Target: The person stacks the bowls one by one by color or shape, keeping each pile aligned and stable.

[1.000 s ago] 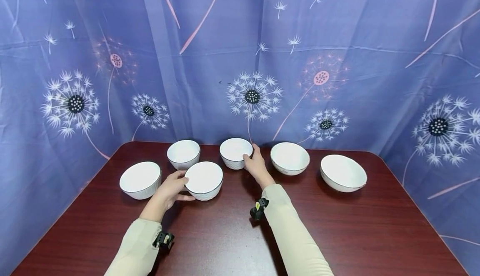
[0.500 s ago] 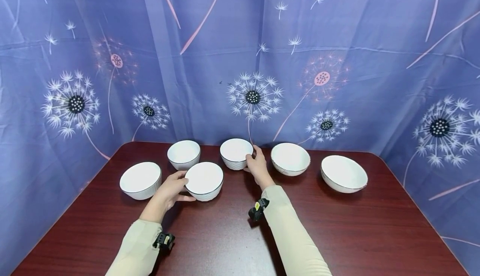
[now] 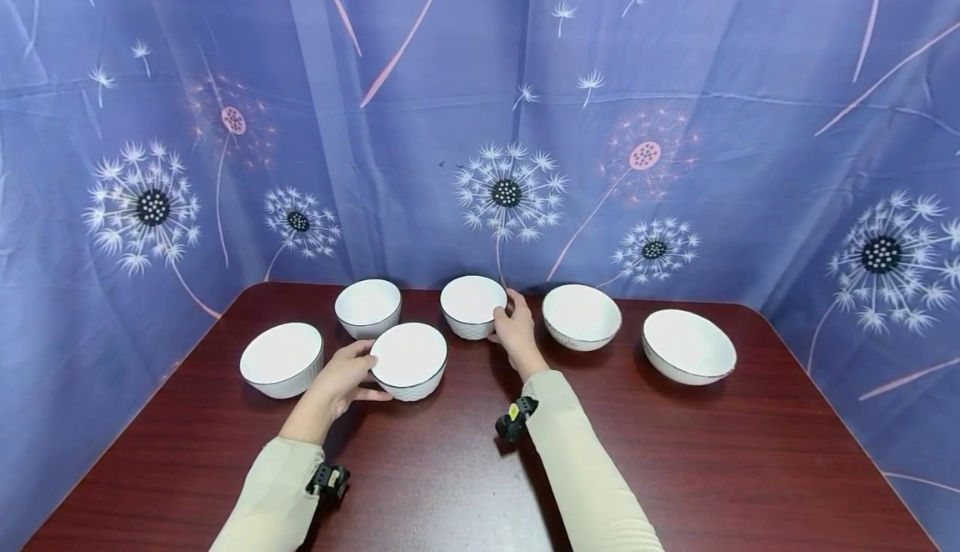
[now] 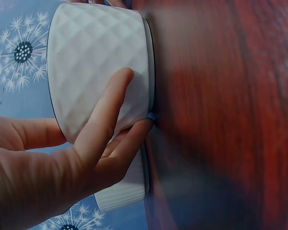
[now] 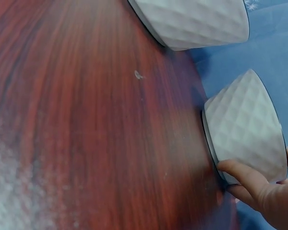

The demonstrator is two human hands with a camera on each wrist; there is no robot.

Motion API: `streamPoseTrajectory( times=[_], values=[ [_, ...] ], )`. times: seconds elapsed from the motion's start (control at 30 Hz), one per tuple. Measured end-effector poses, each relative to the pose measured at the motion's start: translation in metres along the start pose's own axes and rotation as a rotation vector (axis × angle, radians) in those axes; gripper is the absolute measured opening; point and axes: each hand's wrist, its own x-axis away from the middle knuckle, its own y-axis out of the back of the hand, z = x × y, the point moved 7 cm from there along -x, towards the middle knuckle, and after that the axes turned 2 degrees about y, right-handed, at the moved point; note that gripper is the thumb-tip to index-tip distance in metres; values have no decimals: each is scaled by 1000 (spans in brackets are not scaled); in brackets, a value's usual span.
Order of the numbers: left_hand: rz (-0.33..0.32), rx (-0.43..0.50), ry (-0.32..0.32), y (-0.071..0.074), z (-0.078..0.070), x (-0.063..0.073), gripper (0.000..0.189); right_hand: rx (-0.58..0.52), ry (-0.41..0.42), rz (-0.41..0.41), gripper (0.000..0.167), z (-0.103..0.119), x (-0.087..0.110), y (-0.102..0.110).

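In the head view, my left hand holds the side of a white bowl with a dark rim and a diamond-textured wall. The left wrist view shows its fingers spread along the bowl's wall, low near the base. My right hand grips the right side of a second diamond-textured bowl at the back; one finger lies low against its wall in the right wrist view. Both bowls stand upright on the table.
Two ribbed white bowls, one at left and one behind, flank my left hand. To the right stand two shallower bowls, a nearer-centre bowl and an outer bowl. A blue dandelion curtain borders the dark red table.
My right hand has shifted slightly rightward along the back bowl's side, with its lower fingers now showing beneath the thumb. The left hand and all bowls look unmoved.
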Motion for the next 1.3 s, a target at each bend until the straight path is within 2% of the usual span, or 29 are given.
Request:
streamPoseTrajectory(
  times=[0.27, 0.57, 1.3],
  values=[
    [-10, 6, -7, 1, -1, 0, 48, -2, 53, -22, 52, 1, 1, 3],
    [-10, 6, -5, 1, -2, 2, 48, 16, 13, -22, 51, 9, 4, 2],
    [-4, 3, 3, 0, -2, 2, 47, 34, 35, 64, 50, 34, 17, 10]
  ],
)
